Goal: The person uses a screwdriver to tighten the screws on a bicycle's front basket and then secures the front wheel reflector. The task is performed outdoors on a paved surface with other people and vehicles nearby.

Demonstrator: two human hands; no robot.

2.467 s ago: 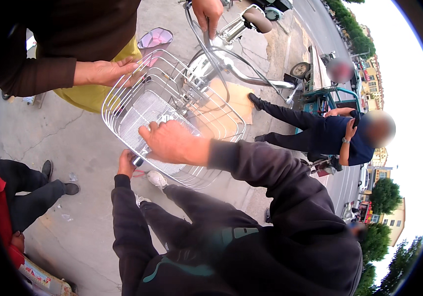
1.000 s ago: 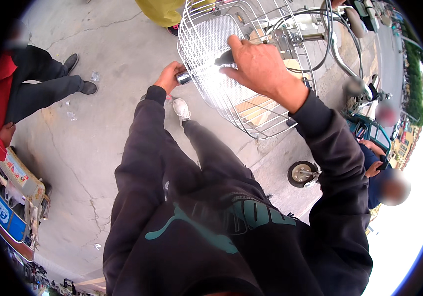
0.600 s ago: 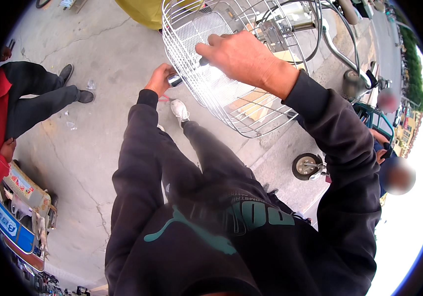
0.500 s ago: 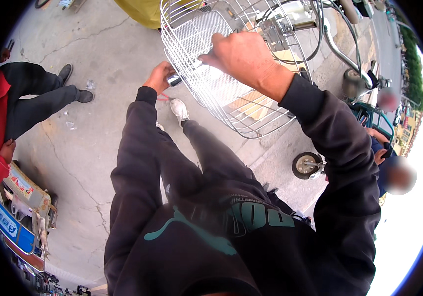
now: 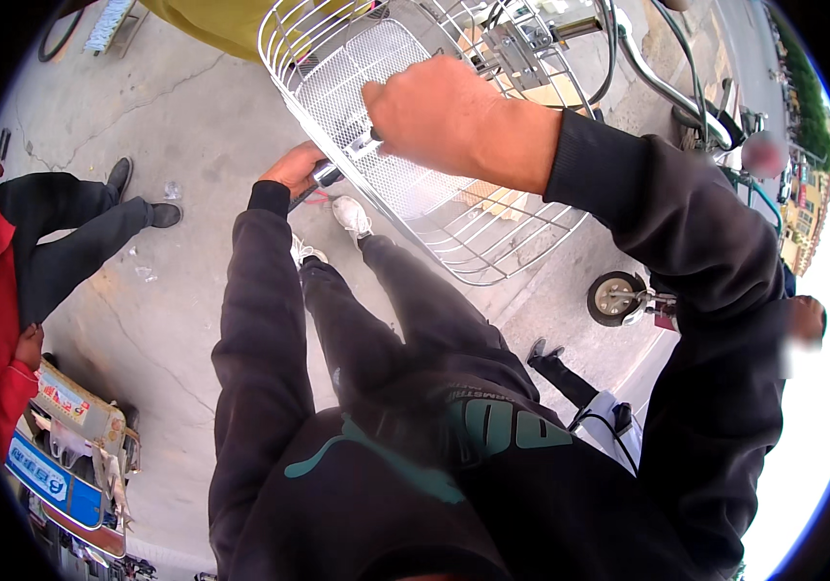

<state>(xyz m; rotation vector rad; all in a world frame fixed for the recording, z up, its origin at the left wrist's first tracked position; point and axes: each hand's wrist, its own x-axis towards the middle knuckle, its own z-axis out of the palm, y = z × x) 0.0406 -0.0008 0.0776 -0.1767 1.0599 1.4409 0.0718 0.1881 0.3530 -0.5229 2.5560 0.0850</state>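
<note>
Clenched around a dark-handled tool (image 5: 323, 175) just under the near rim of the wire basket (image 5: 492, 247), the left hand (image 5: 294, 167) sits where it was a moment ago, while the right hand (image 5: 439, 111) has slid a little lower inside the basket and now closes on something small and metallic at the mesh floor; what exactly its fingers pinch is hidden. The view has also tipped, so the basket fills the top of the picture. Judging by this pairing, one hand below and one above the same spot, a fastening through the basket bottom is being tightened or held.

Left of the hands lies cracked grey concrete (image 5: 144, 87), with a seated person in red and dark trousers (image 5: 57, 242) at the edge. The basket is bright silver wire, rounded, with a fine mesh panel inside. Behind it curve chromed handlebars (image 5: 647, 68). Further right, a small black wheel (image 5: 614, 298) stands on the pavement.
</note>
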